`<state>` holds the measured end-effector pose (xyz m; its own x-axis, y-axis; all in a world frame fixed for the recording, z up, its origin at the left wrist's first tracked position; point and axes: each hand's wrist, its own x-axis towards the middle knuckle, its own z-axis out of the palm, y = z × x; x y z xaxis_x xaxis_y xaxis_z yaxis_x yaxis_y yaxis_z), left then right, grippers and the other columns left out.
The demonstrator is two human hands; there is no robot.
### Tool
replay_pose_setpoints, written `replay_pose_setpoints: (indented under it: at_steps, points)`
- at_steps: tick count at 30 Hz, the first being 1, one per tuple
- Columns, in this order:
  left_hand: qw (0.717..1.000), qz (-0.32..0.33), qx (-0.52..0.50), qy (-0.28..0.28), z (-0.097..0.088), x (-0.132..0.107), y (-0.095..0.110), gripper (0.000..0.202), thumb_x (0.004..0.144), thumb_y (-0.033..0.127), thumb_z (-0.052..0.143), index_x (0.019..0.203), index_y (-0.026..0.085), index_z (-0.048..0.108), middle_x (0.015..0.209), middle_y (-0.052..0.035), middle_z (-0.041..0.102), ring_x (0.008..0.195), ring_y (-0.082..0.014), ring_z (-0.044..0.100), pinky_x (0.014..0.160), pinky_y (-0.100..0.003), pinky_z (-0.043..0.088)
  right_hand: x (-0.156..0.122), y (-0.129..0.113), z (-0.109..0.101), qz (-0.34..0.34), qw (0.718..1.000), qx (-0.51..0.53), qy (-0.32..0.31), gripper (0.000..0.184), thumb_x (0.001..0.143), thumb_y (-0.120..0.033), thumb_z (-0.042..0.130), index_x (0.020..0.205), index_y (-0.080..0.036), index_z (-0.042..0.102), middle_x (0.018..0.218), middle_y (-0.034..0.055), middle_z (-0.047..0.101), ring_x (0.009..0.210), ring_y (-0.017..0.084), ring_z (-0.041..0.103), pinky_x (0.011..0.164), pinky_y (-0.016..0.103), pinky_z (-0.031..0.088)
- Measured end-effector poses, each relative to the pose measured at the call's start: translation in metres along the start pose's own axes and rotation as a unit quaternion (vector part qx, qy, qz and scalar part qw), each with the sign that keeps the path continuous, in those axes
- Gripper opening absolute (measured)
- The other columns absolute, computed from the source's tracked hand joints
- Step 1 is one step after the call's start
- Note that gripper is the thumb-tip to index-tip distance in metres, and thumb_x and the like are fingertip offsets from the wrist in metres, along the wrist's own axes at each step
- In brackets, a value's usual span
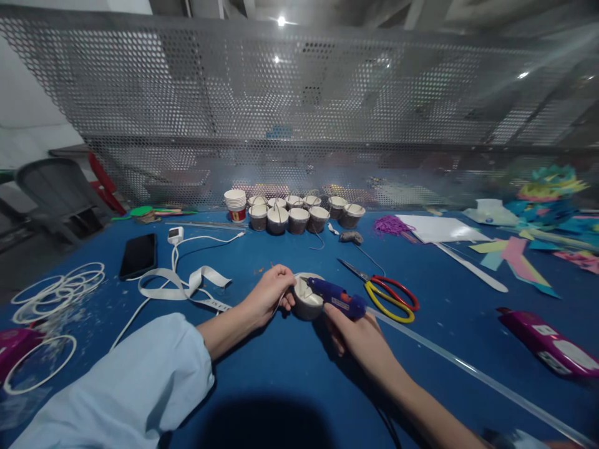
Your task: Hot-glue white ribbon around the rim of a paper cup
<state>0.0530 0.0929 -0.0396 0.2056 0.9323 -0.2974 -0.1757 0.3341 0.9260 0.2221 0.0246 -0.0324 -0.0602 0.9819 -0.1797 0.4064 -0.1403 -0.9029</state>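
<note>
left hand (269, 293): curled around the left side of a small round white paper cup (306, 298), gripping it on the blue tabletop (262, 374); pale blue sleeve pushed up the forearm
right hand (358, 333): clenched on the handle of a blue glue gun with orange trigger (336, 296)
gun: nozzle points left, tip over the cup's open top; cannot tell if it touches
cup position: near centre of tabletop, between both hands
right of gun: red-and-yellow-handled scissors (388, 293), just beside it, blades pointing far-left
far centre: cluster of similar filled paper cups (299, 215), plus an empty stack at its left end
left: black phone (138, 255), white cable and strap, white rings (58, 290)
right: long clear glue stick (468, 368), magenta device (547, 343), coloured paper scraps
</note>
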Motion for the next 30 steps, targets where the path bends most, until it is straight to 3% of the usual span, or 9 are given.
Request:
replay_pose_setpoints:
  at_steps: [4,9,15,22,30]
  points:
    - [1.000,0.002,0.002,0.000,0.000,0.001,-0.001,0.011,0.067,0.014,0.052,0.074,0.019,0.044,0.045,0.0061,0.050,0.034,-0.0083,0.048,0.030,-0.014,0.036,0.003,0.002,0.001,0.020,0.999,0.043,-0.025,0.041,0.081,-0.052,0.045,0.054,-0.022,0.046,0.034,-0.0053,0.040,0.033,0.011,0.039,0.041,0.025,0.035]
    - [1.000,0.007,0.002,0.000,-0.001,0.002,-0.002,0.012,0.068,0.014,0.053,0.075,0.019,0.045,0.046,0.0055,0.052,0.035,-0.0085,0.050,0.030,-0.014,0.037,-0.002,-0.005,0.003,-0.009,0.997,-0.069,0.041,0.043,0.083,-0.050,0.040,0.050,-0.022,0.042,0.038,-0.0034,0.043,0.043,0.013,0.047,0.050,0.026,0.036]
    - [1.000,0.008,0.000,0.000,0.001,0.001,-0.003,0.011,0.068,0.015,0.052,0.074,0.019,0.044,0.045,0.0065,0.050,0.035,-0.0087,0.050,0.031,-0.014,0.037,-0.005,-0.007,0.008,0.009,0.994,-0.041,0.101,0.041,0.078,-0.055,0.043,0.052,-0.023,0.038,0.039,-0.0039,0.039,0.042,0.013,0.042,0.046,0.026,0.033]
    - [1.000,0.006,0.001,-0.001,0.001,-0.001,-0.001,0.011,0.068,0.013,0.051,0.073,0.019,0.044,0.044,0.0056,0.051,0.034,-0.0085,0.049,0.031,-0.014,0.038,-0.005,-0.005,0.006,-0.010,0.997,-0.058,0.058,0.043,0.081,-0.051,0.042,0.050,-0.021,0.044,0.039,-0.0029,0.042,0.041,0.013,0.045,0.046,0.026,0.034]
    - [1.000,0.007,-0.004,0.005,0.003,-0.002,-0.002,0.014,0.066,0.013,0.052,0.074,0.019,0.043,0.045,0.0069,0.049,0.035,-0.0087,0.050,0.032,-0.014,0.038,-0.009,-0.005,0.007,0.007,0.994,-0.007,0.112,0.039,0.075,-0.054,0.048,0.053,-0.022,0.043,0.038,-0.0045,0.040,0.040,0.012,0.041,0.043,0.025,0.032]
